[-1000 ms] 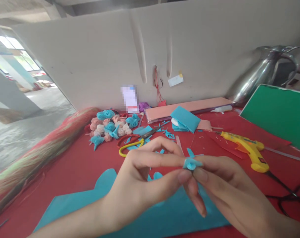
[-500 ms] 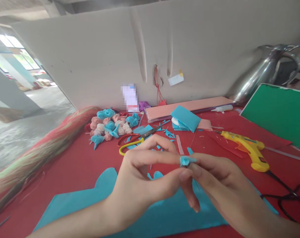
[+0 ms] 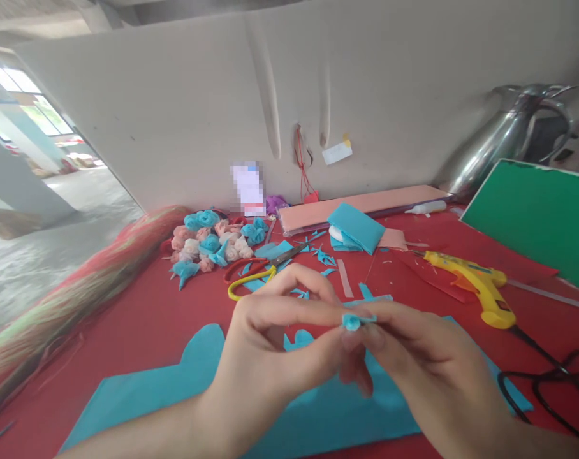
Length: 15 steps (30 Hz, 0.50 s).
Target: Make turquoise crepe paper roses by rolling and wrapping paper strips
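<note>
Between my fingertips is a small rolled blue crepe paper flower (image 3: 352, 322), its spiral end facing me. My left hand (image 3: 280, 344) pinches the roll with thumb and forefinger. My right hand (image 3: 423, 357) grips the loose end of the same paper on the right, its thumb close against my left thumb. Both hands hover over a large blue crepe paper sheet (image 3: 141, 395) with a rounded cut edge. Behind my left hand lie scissors (image 3: 251, 274) with red and yellow handles.
Finished blue, pink and white paper flowers (image 3: 208, 242) are heaped at the back left. A yellow glue gun (image 3: 481, 284) lies right, its black cord (image 3: 552, 376) trailing. Folded blue paper (image 3: 359, 226), a green board (image 3: 533, 223) and a metal jug (image 3: 495, 140) stand beyond.
The blue roll has turned between my fingers and moved slightly left and down. Its spiral end now shows more, and my thumbs have shifted a little. The surrounding things keep their places.
</note>
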{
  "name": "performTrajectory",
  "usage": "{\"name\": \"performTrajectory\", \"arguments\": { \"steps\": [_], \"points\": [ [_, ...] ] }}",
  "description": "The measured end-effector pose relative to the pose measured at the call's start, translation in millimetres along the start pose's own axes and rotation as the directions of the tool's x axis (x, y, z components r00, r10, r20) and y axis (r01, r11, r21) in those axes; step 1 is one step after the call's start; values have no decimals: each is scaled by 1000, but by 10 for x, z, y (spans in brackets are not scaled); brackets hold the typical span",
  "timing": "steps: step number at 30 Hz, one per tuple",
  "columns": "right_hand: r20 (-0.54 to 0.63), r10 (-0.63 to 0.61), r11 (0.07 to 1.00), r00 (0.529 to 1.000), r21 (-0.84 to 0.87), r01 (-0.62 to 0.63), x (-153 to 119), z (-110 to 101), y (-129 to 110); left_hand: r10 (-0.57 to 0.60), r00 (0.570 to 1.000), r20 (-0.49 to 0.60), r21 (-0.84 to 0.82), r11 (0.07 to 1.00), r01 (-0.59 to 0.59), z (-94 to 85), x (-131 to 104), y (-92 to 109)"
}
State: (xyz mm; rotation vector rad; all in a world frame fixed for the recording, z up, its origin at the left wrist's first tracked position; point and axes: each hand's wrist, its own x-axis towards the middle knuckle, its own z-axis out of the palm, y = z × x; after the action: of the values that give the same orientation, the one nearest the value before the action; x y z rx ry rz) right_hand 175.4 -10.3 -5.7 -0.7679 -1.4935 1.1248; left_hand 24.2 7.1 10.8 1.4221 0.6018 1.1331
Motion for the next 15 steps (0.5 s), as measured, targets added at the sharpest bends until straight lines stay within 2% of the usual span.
{"name": "performTrajectory", "arguments": {
  "steps": [3, 8, 15],
  "points": [
    [-65, -32, 998, 997, -52, 29, -30, -7, 2, 11, 1000, -2, 20, 1000, -11, -1, 2, 28],
    [-79, -62, 990, 995, -135, 51, -43, -2, -17, 19, 1000, -3, 19, 1000, -19, -2, -4, 15],
    [-123, 52, 998, 991, 32, -49, -1, 32, 0, 2, 1000, -24, 51, 999, -1, -7, 0, 13]
  ]
}}
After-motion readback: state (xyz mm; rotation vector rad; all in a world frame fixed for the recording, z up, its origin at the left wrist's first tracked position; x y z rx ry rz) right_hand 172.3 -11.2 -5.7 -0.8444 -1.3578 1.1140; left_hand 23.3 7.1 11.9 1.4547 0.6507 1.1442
